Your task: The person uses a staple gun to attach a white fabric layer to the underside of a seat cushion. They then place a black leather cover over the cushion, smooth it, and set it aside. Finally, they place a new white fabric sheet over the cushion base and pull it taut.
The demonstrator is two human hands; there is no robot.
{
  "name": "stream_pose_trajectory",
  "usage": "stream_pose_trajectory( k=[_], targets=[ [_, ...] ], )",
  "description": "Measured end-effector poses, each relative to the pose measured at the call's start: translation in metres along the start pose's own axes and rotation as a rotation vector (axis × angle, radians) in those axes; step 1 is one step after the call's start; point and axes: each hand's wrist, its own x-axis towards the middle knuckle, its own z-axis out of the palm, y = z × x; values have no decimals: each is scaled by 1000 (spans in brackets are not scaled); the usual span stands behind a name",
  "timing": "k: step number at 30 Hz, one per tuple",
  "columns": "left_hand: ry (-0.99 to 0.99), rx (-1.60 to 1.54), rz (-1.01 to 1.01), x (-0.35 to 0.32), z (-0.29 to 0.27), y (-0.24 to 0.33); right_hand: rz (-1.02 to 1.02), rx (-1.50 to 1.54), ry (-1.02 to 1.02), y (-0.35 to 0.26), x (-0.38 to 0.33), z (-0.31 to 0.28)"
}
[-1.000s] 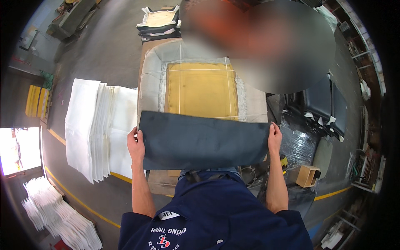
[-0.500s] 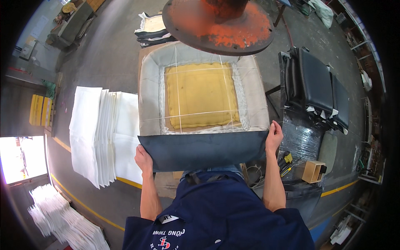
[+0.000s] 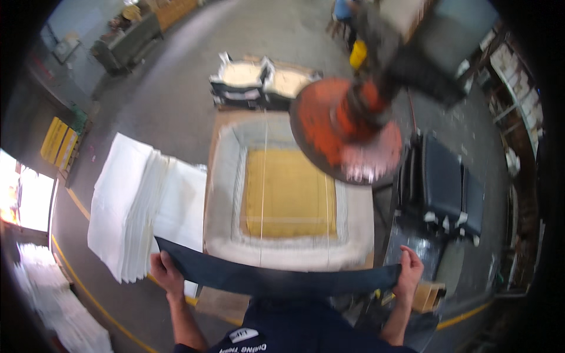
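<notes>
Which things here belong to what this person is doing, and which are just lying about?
In use, it seems:
dark sheet, its ends held by the left hand and right hand
yellow pad with pale border, just beyond the sheet

Apparently just lying about:
white sheets, left
black padded pieces, right
wooden box, right

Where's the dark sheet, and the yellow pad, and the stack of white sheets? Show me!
Dark sheet [image 3: 276,283]: head view, middle of its long strip.
Yellow pad [image 3: 291,193]: head view, middle of its top.
Stack of white sheets [image 3: 146,207]: head view, its fanned edges.
</notes>
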Motion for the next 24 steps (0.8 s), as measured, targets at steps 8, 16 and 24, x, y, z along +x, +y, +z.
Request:
stream_pose_trajectory(
  k=[8,16,24],
  targets=[
    [-156,23,158,263,177,99,-639,2,122,-235,252,164],
    [-625,452,-91,116,191,-19,-644,-677,-18,2,170,167],
    [-591,252,-302,39,137,-74,-194,-639,-288,98,90,122]
  ],
)
